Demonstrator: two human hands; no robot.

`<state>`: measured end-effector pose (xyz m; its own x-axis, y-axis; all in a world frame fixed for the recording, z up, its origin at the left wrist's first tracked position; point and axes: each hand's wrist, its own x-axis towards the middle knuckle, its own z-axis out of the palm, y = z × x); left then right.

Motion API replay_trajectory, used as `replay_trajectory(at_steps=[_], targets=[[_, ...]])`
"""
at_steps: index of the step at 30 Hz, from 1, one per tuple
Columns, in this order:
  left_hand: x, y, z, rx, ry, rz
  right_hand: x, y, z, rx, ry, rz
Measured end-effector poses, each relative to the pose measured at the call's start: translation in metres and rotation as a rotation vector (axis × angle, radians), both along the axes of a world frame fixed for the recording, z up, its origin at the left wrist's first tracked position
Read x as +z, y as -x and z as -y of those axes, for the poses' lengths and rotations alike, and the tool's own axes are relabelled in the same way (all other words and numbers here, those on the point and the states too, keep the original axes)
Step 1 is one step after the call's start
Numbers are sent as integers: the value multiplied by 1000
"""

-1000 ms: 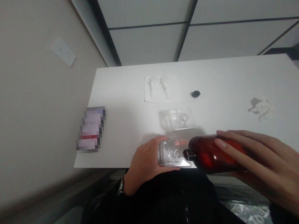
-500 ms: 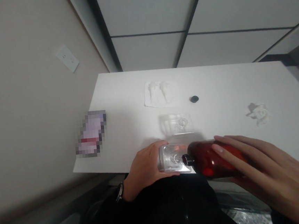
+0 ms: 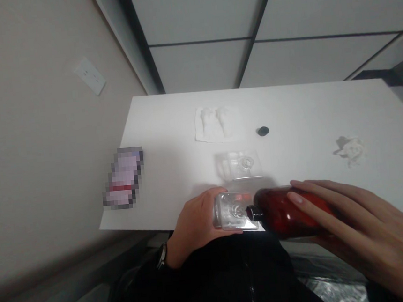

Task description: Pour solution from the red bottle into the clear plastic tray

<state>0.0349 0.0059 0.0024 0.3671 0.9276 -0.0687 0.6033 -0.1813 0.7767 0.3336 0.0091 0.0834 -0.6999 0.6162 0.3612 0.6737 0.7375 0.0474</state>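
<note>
At the table's front edge my left hand [image 3: 200, 217] is wrapped round the left side of a clear square container [image 3: 230, 216] with a round opening in its top. My right hand [image 3: 367, 230] grips a reddish-brown bottle [image 3: 287, 211], which lies tilted on its side. The bottle's uncapped black-rimmed neck points left, over the right part of the container. Whether liquid runs from the neck is too unclear to tell. A second clear container [image 3: 238, 165] of like shape stands just behind the first.
Behind the containers, a white sheet [image 3: 199, 127] bears two white crumpled pieces. A dark round cap [image 3: 263, 131] lies right of it. Crumpled white tissue [image 3: 353, 151] rests farther right. A blurred-out phone-like object [image 3: 124, 176] lies at the left edge of the white table [image 3: 167, 163].
The view has shifted very slightly. Both hands, the bottle and the container keep nearly the same positions relative to one another.
</note>
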Motion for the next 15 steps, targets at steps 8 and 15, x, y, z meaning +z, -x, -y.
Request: replay_trajectory(at_steps=[8, 15], targets=[[-2, 1, 1, -1, 2, 4, -2, -2, 0, -15, -8, 11], [-3, 2, 1, -8, -6, 18, -2, -4, 0, 0, -28, 35]])
